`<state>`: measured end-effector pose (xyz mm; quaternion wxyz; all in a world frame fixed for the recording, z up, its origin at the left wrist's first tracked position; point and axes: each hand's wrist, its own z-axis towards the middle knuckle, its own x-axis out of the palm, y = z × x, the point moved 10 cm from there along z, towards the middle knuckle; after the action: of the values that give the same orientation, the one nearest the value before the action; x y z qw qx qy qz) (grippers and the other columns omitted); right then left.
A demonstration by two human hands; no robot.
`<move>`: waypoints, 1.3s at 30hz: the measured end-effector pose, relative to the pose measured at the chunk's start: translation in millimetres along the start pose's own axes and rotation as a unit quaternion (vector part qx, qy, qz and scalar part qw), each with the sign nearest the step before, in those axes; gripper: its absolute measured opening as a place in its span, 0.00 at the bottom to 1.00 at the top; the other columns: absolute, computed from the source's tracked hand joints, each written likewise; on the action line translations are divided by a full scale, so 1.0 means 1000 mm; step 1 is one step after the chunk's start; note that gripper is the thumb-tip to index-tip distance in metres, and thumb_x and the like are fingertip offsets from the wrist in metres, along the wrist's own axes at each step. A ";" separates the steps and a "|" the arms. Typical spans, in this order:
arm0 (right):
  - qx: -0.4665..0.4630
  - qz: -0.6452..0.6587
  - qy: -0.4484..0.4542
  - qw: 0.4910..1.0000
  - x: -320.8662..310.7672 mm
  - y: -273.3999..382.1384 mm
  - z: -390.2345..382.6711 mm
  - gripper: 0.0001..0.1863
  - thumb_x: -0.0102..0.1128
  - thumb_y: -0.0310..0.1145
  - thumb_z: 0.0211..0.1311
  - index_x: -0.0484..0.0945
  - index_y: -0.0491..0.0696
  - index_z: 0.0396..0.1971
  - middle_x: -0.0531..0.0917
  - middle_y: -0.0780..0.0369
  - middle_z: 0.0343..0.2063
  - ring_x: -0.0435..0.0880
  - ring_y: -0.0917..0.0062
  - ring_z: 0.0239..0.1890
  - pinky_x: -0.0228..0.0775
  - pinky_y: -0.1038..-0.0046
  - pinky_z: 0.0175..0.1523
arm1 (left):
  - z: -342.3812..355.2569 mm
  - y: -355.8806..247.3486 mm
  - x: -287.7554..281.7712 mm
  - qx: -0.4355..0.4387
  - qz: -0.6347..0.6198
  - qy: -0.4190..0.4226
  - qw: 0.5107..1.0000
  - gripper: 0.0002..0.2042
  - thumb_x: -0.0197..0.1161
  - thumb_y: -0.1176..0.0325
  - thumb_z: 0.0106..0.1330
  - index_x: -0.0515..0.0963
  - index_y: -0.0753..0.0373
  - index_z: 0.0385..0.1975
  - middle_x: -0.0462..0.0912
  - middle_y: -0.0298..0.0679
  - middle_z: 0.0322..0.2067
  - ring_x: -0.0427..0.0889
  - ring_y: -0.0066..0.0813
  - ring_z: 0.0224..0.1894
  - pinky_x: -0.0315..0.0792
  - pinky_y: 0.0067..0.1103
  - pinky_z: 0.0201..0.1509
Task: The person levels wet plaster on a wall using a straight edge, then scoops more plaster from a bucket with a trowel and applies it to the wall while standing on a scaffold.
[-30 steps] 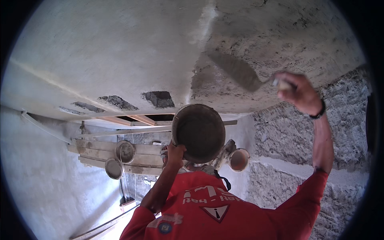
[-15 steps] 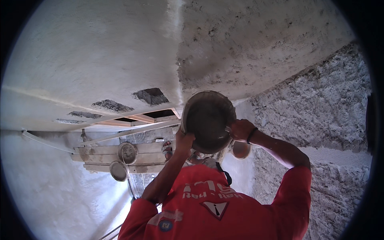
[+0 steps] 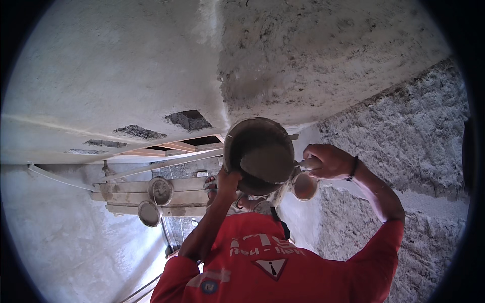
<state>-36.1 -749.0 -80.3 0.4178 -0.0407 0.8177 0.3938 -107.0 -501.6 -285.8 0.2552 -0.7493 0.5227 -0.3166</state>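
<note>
My left hand (image 3: pixel 230 183) grips the near left rim of a round bucket (image 3: pixel 234 139), tilted so its inside shows. Grey wet mortar (image 3: pixel 270 164) lies inside it. Just right of the rim, my right hand (image 3: pixel 328 160) is closed around the thick handle of a trowel (image 3: pixel 309 163). The handle points left toward the bucket, and its blade cannot be made out against the mortar. A dark band circles my right wrist.
Below are wooden planks (image 3: pixel 136 187), with a round bucket (image 3: pixel 160 191) and another (image 3: pixel 150 213) at their left. A smaller round container (image 3: pixel 305 186) shows below my right hand. Rough wall (image 3: pixel 399 121) rises at right; a smooth grey surface (image 3: pixel 116 60) with several dark holes spreads ahead.
My right hand has moved right, off the bucket's rim, with the trowel's handle now showing in it. The bucket has shifted slightly left and down in my left hand, showing more mortar.
</note>
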 end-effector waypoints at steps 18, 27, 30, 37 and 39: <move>-0.045 -0.127 -0.096 0.986 -0.089 -0.027 -0.024 0.15 0.60 0.38 0.60 0.77 0.47 0.43 0.80 0.59 0.32 0.80 0.75 0.29 0.76 0.71 0.34 | 0.012 0.041 -0.017 0.009 0.004 -0.019 1.000 0.23 0.53 0.79 0.45 0.71 0.64 0.46 0.74 0.35 0.31 0.77 0.27 0.26 0.78 0.24 0.24; 0.108 -0.299 -0.036 0.948 0.062 -0.067 0.014 0.15 0.57 0.36 0.55 0.76 0.52 0.44 0.81 0.54 0.29 0.82 0.63 0.34 0.76 0.63 0.39 | -0.006 -0.019 0.041 0.068 0.030 0.037 0.997 0.21 0.53 0.78 0.45 0.72 0.63 0.44 0.72 0.32 0.26 0.70 0.20 0.22 0.65 0.17 0.19; 0.109 -0.191 0.042 0.975 0.095 -0.067 0.018 0.16 0.58 0.38 0.55 0.76 0.53 0.45 0.82 0.54 0.29 0.83 0.60 0.34 0.77 0.60 0.40 | -0.011 -0.030 0.051 0.057 0.023 0.047 0.997 0.22 0.53 0.78 0.45 0.72 0.64 0.45 0.72 0.33 0.27 0.72 0.21 0.23 0.69 0.19 0.20; 0.030 -0.060 -0.040 0.997 0.062 -0.041 -0.006 0.20 0.62 0.40 0.53 0.75 0.56 0.48 0.83 0.55 0.29 0.83 0.57 0.31 0.76 0.58 0.39 | -0.017 -0.043 0.044 0.017 0.018 0.050 0.998 0.23 0.54 0.78 0.45 0.70 0.65 0.46 0.74 0.36 0.31 0.78 0.27 0.28 0.78 0.23 0.24; 0.041 -0.054 -0.021 0.997 0.038 -0.027 -0.013 0.22 0.64 0.41 0.52 0.74 0.53 0.48 0.83 0.52 0.31 0.83 0.58 0.34 0.76 0.60 0.40 | -0.028 -0.053 0.039 0.021 0.021 0.029 0.999 0.23 0.54 0.78 0.45 0.70 0.65 0.46 0.74 0.37 0.31 0.78 0.28 0.28 0.78 0.23 0.25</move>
<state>-59.0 -766.6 -119.6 0.4565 -0.0598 0.8209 0.3378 -85.3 -522.8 -221.4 0.2619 -0.7231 0.5389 -0.3438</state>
